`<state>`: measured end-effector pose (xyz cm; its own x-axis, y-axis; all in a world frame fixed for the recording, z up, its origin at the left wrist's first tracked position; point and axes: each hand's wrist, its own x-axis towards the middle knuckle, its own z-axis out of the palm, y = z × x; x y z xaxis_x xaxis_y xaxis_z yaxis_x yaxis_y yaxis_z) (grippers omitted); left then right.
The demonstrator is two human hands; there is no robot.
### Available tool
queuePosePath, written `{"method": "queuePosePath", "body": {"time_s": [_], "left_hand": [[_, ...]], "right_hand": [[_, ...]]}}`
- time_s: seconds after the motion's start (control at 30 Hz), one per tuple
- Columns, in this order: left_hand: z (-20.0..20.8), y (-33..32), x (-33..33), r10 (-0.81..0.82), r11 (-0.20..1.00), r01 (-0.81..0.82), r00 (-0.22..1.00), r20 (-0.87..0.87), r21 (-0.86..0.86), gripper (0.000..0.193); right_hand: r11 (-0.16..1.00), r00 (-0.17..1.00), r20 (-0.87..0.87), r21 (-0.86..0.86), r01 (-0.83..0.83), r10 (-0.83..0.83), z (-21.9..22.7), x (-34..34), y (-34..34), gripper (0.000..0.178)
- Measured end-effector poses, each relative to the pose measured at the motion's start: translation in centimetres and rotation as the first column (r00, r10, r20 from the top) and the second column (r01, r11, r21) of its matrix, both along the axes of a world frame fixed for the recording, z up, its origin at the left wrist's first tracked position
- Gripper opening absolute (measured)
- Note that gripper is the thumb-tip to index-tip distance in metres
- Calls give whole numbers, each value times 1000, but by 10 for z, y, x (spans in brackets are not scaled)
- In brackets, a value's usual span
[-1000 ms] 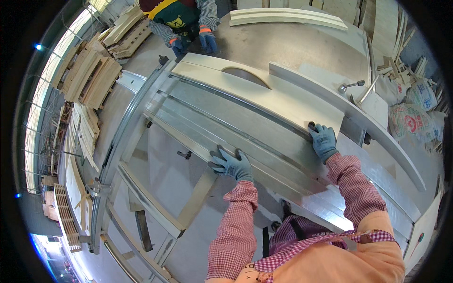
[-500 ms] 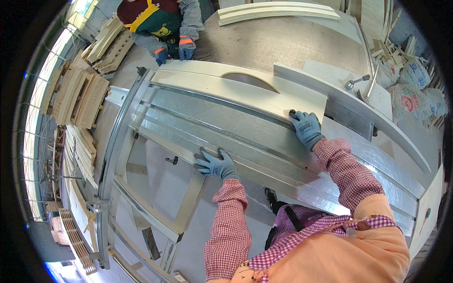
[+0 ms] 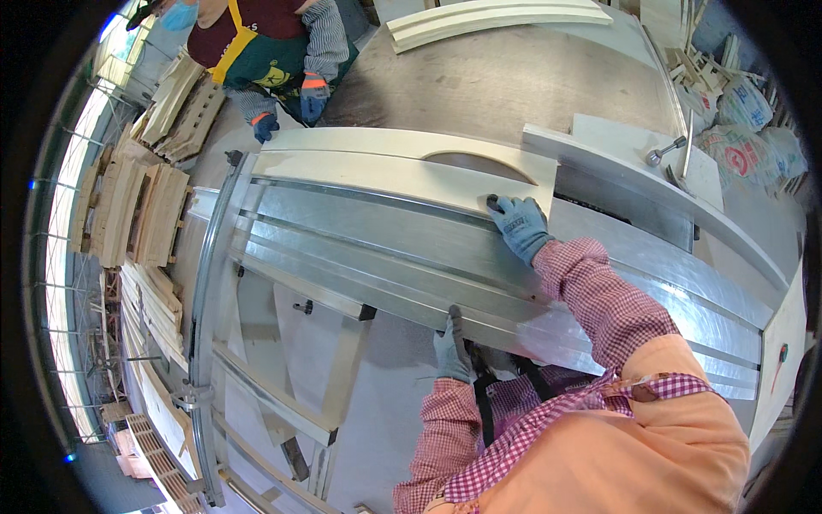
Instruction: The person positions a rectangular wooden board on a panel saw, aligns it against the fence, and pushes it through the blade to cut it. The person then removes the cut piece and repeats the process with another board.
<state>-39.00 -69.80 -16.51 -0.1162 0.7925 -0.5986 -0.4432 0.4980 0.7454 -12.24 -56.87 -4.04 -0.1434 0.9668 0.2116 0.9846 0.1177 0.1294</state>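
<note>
A pale board [image 3: 360,173] lies across the grooved metal table [image 3: 368,231], with a long seam and a curved gap along its right half. On the board's near right corner, my right hand [image 3: 521,227] in a blue-grey glove rests with fingers laid over the surface. Lower down, my gloved left hand [image 3: 452,351] grips the near edge of the metal table; part of its fingers is hidden. Close to the board's far left end is a co-worker's gloved hand [image 3: 265,127], and the co-worker's other gloved hand [image 3: 314,98] hangs just beyond the board.
A long straight fence [image 3: 651,184] stands right of the board, beside a lever with a round knob [image 3: 655,158]. Curved wooden strips [image 3: 497,21] lie on the far tabletop. A metal frame [image 3: 282,385] projects at left, near stacked wood [image 3: 141,206]. Filled sacks [image 3: 741,154] stand far right.
The board and metal table have shifted left relative to the fence, my right hand moving along with the board. My left hand, spread before, has moved right onto the table's near edge.
</note>
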Motion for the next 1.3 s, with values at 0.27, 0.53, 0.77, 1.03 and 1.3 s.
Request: {"method": "queuePosePath", "body": {"time_s": [0.27, 0.53, 0.77, 1.03, 1.3], "left_hand": [[81, -1, 39, -84, 994, 71, 982, -169, -80, 77], [88, 3, 36, -69, 997, 67, 996, -51, -42, 69], [76, 3, 39, -35, 999, 33, 996, -84, -20, 65], [67, -7, 36, -50, 999, 50, 985, -163, -1, 82], [42, -7, 43, 135, 973, 69, 602, -787, 220, 89]], "right_hand": [[993, 998, 39, -98, 61, -58, 2, 6, -9, 34], [999, 995, -97, -49, -2, -3, -9, 37, -88, 34], [997, 997, -67, -75, 35, -40, -17, 103, -230, 35], [949, 947, -67, -71, 308, -313, -2, 215, -427, 81], [891, 878, -239, -303, 338, -414, -1, 280, -436, 111]]}}
